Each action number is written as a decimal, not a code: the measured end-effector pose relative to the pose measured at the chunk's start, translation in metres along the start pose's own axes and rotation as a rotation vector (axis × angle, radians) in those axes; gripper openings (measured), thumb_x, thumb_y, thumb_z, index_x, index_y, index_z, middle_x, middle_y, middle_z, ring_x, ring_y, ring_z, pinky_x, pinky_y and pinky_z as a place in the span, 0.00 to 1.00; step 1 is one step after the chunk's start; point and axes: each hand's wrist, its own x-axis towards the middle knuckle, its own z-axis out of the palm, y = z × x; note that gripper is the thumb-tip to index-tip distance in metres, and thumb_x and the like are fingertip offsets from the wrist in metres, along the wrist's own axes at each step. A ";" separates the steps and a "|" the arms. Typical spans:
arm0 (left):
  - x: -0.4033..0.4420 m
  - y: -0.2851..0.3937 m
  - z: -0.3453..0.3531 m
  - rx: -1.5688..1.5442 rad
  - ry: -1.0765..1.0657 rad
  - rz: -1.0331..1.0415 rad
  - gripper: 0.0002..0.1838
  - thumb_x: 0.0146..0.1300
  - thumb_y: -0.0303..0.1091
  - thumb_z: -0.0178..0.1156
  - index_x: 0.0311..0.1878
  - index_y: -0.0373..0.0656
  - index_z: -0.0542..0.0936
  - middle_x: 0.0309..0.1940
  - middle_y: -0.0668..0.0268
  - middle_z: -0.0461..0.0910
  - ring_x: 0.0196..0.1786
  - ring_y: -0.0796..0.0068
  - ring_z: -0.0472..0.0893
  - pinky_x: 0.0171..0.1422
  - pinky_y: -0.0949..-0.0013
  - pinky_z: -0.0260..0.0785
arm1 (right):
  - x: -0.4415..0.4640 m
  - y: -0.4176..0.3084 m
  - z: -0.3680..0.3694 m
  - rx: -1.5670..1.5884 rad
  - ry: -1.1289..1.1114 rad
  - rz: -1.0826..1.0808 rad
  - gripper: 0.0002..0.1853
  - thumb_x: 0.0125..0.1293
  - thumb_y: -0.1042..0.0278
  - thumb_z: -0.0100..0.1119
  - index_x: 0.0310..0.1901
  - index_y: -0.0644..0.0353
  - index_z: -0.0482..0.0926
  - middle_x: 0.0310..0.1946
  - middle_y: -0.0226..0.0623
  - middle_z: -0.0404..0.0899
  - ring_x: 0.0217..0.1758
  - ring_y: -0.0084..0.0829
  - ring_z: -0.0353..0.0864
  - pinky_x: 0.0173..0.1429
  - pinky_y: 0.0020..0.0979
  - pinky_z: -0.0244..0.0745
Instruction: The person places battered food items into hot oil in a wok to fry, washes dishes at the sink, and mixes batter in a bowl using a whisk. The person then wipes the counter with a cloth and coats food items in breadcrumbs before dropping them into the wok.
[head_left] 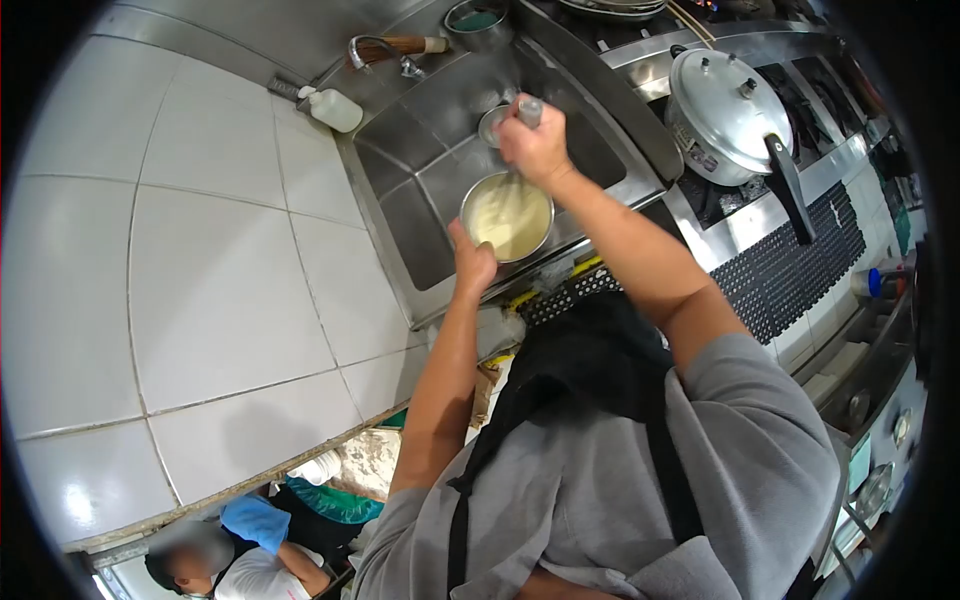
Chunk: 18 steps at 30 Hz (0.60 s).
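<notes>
My left hand (474, 262) grips the rim of a round metal bowl (549, 226), thumb along its left side. The bowl holds a pale yellow, creamy mixture (505, 220) and is held over the front of the steel sink. My right hand (535, 148) is closed around the metal handle of a whisk (530, 112). The whisk's lower end is smeared by motion over the bowl, so its wires do not show clearly. Just behind my right hand, the round drain (492, 127) lies in the sink floor.
Around the work is a steel sink (390, 235) with a faucet (385, 55) at its back. A white soap bottle (333, 109) stands left on the tiled counter (230, 290). To the right, a pressure cooker (728, 110) sits on the stove. Another person (270, 560) is at lower left.
</notes>
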 end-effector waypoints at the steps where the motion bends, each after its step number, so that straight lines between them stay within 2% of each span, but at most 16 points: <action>1: 0.002 -0.007 0.002 0.063 0.023 -0.033 0.35 0.52 0.21 0.45 0.67 0.34 0.54 0.60 0.40 0.67 0.64 0.46 0.69 0.70 0.59 0.56 | -0.004 0.009 0.001 0.055 0.086 -0.014 0.07 0.53 0.76 0.60 0.22 0.59 0.73 0.17 0.26 0.72 0.19 0.19 0.70 0.22 0.28 0.65; 2: 0.005 -0.017 0.004 0.118 0.037 -0.053 0.34 0.53 0.21 0.45 0.67 0.34 0.55 0.62 0.39 0.66 0.65 0.44 0.68 0.71 0.58 0.56 | -0.012 0.011 0.003 0.233 0.000 0.012 0.03 0.57 0.79 0.51 0.28 0.60 0.72 0.18 0.31 0.72 0.16 0.23 0.70 0.19 0.28 0.66; 3: 0.008 -0.024 0.002 0.141 0.020 0.014 0.34 0.52 0.20 0.45 0.67 0.32 0.56 0.62 0.39 0.66 0.66 0.44 0.67 0.72 0.58 0.55 | -0.019 -0.005 0.000 0.230 -0.105 0.181 0.03 0.57 0.79 0.52 0.29 0.59 0.72 0.18 0.30 0.72 0.16 0.23 0.71 0.19 0.29 0.66; 4: 0.004 -0.015 -0.002 -0.022 -0.006 0.000 0.35 0.51 0.19 0.44 0.67 0.31 0.56 0.61 0.41 0.66 0.66 0.47 0.67 0.73 0.59 0.53 | -0.017 -0.014 -0.003 0.145 -0.165 0.235 0.04 0.57 0.80 0.52 0.29 0.58 0.72 0.18 0.30 0.71 0.16 0.22 0.70 0.18 0.28 0.65; 5: 0.006 -0.030 0.002 -0.038 0.005 0.119 0.36 0.49 0.18 0.44 0.67 0.32 0.56 0.60 0.43 0.66 0.66 0.49 0.66 0.73 0.60 0.52 | -0.012 -0.022 -0.008 0.109 -0.223 0.219 0.05 0.57 0.80 0.54 0.27 0.59 0.71 0.17 0.29 0.70 0.15 0.21 0.69 0.18 0.27 0.63; 6: 0.003 -0.025 0.002 -0.084 0.005 0.106 0.36 0.48 0.18 0.44 0.66 0.33 0.57 0.61 0.44 0.65 0.65 0.50 0.66 0.72 0.60 0.52 | -0.003 -0.022 -0.015 0.018 -0.223 0.100 0.08 0.54 0.75 0.61 0.22 0.59 0.72 0.16 0.26 0.71 0.19 0.19 0.70 0.22 0.26 0.63; 7: 0.007 -0.032 0.006 -0.061 0.033 0.114 0.35 0.49 0.19 0.44 0.66 0.33 0.58 0.60 0.45 0.66 0.65 0.51 0.67 0.72 0.61 0.53 | -0.001 -0.025 -0.014 0.055 -0.096 0.082 0.09 0.54 0.75 0.61 0.21 0.59 0.71 0.15 0.25 0.70 0.19 0.18 0.70 0.22 0.26 0.63; 8: -0.002 -0.004 0.003 -0.115 0.009 0.036 0.36 0.49 0.19 0.45 0.67 0.35 0.58 0.57 0.47 0.69 0.64 0.51 0.67 0.73 0.61 0.50 | 0.002 -0.012 -0.015 0.000 0.006 0.005 0.10 0.56 0.74 0.62 0.21 0.59 0.70 0.15 0.25 0.70 0.19 0.18 0.70 0.22 0.26 0.63; 9: 0.000 -0.003 0.005 -0.124 -0.002 0.057 0.36 0.49 0.19 0.45 0.67 0.35 0.58 0.57 0.47 0.69 0.64 0.51 0.67 0.73 0.61 0.50 | 0.005 0.000 -0.018 -0.051 0.105 -0.075 0.11 0.57 0.74 0.62 0.21 0.58 0.70 0.15 0.25 0.69 0.19 0.18 0.69 0.22 0.26 0.63; 11: 0.003 -0.008 0.003 -0.016 0.018 0.081 0.36 0.49 0.19 0.45 0.67 0.41 0.58 0.54 0.49 0.72 0.53 0.53 0.77 0.62 0.61 0.67 | -0.017 -0.014 -0.010 0.147 0.163 0.053 0.12 0.62 0.74 0.62 0.24 0.58 0.70 0.14 0.25 0.69 0.19 0.18 0.70 0.22 0.25 0.65; 12: -0.001 -0.001 0.001 -0.014 0.011 0.102 0.36 0.49 0.19 0.45 0.67 0.41 0.58 0.54 0.49 0.72 0.53 0.53 0.77 0.62 0.61 0.67 | -0.027 -0.012 -0.011 0.172 0.118 0.078 0.11 0.64 0.73 0.61 0.25 0.58 0.70 0.15 0.26 0.70 0.19 0.18 0.71 0.23 0.25 0.65; 14: -0.013 0.023 -0.006 -0.197 -0.011 -0.189 0.35 0.51 0.20 0.45 0.67 0.46 0.58 0.51 0.48 0.74 0.38 0.54 0.83 0.38 0.63 0.78 | -0.044 -0.005 -0.021 0.179 0.046 0.102 0.10 0.66 0.72 0.59 0.27 0.59 0.70 0.16 0.27 0.73 0.20 0.18 0.73 0.24 0.24 0.66; 16: -0.020 0.030 -0.008 -0.318 -0.051 -0.380 0.34 0.53 0.20 0.45 0.66 0.49 0.58 0.49 0.48 0.75 0.29 0.56 0.83 0.23 0.64 0.78 | -0.056 -0.003 -0.037 0.154 0.018 0.080 0.10 0.67 0.71 0.59 0.28 0.59 0.71 0.19 0.28 0.76 0.23 0.17 0.75 0.27 0.23 0.68; 17: -0.021 0.031 -0.006 -0.315 -0.061 -0.365 0.34 0.53 0.20 0.45 0.66 0.49 0.58 0.49 0.48 0.75 0.29 0.56 0.83 0.23 0.64 0.78 | -0.061 -0.001 -0.046 0.146 0.015 0.065 0.09 0.67 0.70 0.59 0.29 0.60 0.72 0.20 0.28 0.77 0.25 0.17 0.76 0.29 0.22 0.69; 18: -0.021 0.032 -0.004 -0.372 -0.064 -0.451 0.33 0.53 0.20 0.45 0.66 0.48 0.58 0.49 0.48 0.75 0.31 0.53 0.83 0.26 0.59 0.80 | -0.068 -0.009 -0.057 0.111 -0.022 0.130 0.08 0.67 0.70 0.59 0.31 0.61 0.73 0.22 0.27 0.78 0.28 0.15 0.76 0.33 0.21 0.70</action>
